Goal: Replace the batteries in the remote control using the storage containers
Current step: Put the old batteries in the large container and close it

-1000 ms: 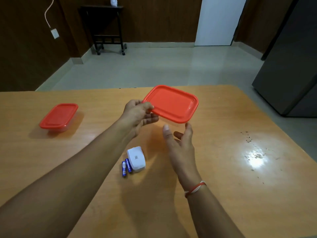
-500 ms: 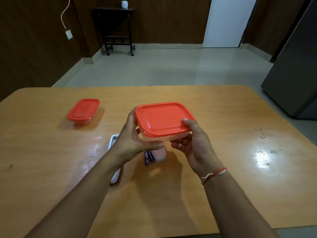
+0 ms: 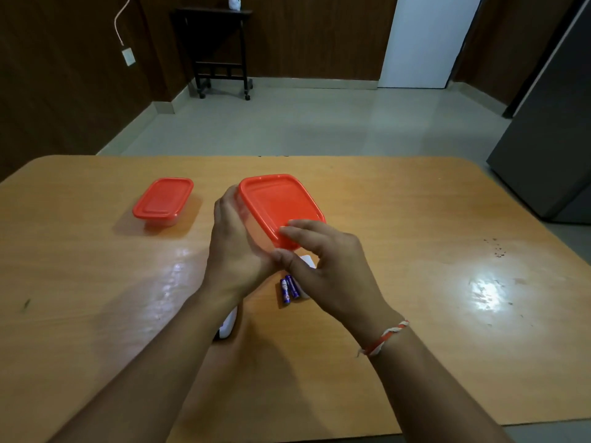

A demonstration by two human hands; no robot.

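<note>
A red-lidded storage container (image 3: 278, 207) is gripped above the desk (image 3: 415, 282) by the left hand (image 3: 236, 251) while its near lid corner is pinched by the right hand (image 3: 323, 266), so sealing or prying seems underway; two batteries (image 3: 289, 288) lie below.

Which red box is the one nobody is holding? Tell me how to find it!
Look at the big wooden table, then go to its far left part. A small container with a red lid sits there by itself, flat on the wood. The other red-lidded container is held up between the left hand and right hand.
</note>
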